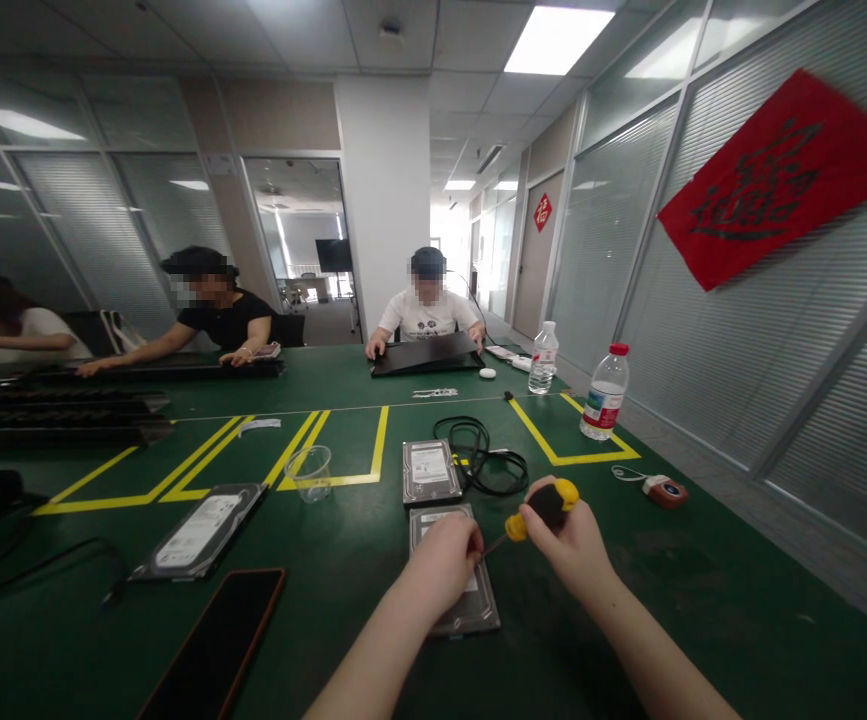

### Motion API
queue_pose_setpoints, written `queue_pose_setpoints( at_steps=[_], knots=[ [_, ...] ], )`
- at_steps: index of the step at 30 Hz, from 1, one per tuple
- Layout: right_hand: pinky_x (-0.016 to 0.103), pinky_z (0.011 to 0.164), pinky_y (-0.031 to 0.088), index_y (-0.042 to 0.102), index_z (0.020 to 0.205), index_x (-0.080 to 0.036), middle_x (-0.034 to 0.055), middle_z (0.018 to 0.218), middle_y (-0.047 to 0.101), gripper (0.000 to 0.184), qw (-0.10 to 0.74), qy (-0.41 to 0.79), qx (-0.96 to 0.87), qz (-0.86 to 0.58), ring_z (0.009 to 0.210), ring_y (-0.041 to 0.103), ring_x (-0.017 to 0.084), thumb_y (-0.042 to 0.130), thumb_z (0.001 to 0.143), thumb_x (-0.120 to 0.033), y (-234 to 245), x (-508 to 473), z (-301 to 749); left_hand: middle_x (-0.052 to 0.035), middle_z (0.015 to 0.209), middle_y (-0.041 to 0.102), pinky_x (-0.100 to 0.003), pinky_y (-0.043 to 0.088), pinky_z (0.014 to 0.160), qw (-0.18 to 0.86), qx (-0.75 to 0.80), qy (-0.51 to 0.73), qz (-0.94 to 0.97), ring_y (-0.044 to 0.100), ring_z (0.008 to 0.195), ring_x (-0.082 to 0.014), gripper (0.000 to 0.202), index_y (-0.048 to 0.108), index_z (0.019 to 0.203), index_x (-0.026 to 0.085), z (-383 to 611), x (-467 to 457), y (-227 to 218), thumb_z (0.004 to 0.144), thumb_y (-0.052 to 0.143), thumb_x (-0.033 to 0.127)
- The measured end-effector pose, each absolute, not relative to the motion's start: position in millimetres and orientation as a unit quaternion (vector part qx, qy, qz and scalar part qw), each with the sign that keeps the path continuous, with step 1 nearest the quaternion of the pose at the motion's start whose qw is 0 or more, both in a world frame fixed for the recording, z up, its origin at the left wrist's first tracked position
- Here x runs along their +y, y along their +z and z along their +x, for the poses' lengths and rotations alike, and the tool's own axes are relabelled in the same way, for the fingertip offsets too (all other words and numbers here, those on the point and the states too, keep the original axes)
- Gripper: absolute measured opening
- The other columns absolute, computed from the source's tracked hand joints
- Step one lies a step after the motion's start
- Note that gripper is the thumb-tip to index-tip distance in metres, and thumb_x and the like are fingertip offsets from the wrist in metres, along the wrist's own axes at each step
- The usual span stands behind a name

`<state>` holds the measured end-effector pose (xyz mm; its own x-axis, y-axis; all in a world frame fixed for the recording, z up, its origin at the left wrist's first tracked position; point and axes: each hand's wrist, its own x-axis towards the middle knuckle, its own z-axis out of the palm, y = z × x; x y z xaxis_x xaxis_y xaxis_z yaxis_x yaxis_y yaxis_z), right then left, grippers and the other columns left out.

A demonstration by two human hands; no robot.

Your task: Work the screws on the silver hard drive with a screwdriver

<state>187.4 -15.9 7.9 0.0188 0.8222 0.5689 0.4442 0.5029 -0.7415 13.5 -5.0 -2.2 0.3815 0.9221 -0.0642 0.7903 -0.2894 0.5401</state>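
My right hand (572,540) is wrapped round the yellow and black handle of a screwdriver (545,505), whose shaft points left and down. My left hand (444,560) is closed, its fingers pinching at the screwdriver's tip above a hard drive (454,615) that lies flat on the green table (373,520). I cannot make out whether a screw is between those fingers. A second hard drive (430,470) lies just beyond it.
A third hard drive (200,530), a black phone (215,645) and a clear plastic cup (310,472) lie to the left. A coiled black cable (487,455), two water bottles (604,392) and a small orange device (665,490) are on the right. Three people sit across the table.
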Motion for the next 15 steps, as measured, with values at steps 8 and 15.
queue_pose_setpoints(
  at_steps=[8,15],
  knots=[
    [0.027,0.051,0.047,0.054,0.074,-0.019,0.0014,0.061,0.056,0.019,0.531,0.178,-0.684,-0.467,0.054,0.055,0.017,0.058,0.079,-0.036,6.1,-13.3,186.5,-0.0057,0.095,0.067,-0.027,0.042,0.076,0.255,0.533,0.136,0.795,0.059,0.089,-0.0190,0.017,0.065,0.087,0.017,12.8,-5.9,-3.4,0.075,0.055,0.009],
    [0.028,0.052,0.048,0.055,0.073,-0.019,0.0023,0.060,0.059,0.018,0.509,0.171,-0.699,-0.473,0.057,0.057,0.018,0.059,0.078,-0.036,9.0,-14.6,183.6,-0.0058,0.091,0.068,-0.026,0.042,0.074,0.248,0.532,0.126,0.800,0.060,0.086,-0.0187,0.019,0.065,0.082,0.017,14.7,-5.8,-1.4,0.076,0.049,0.007]
  ],
)
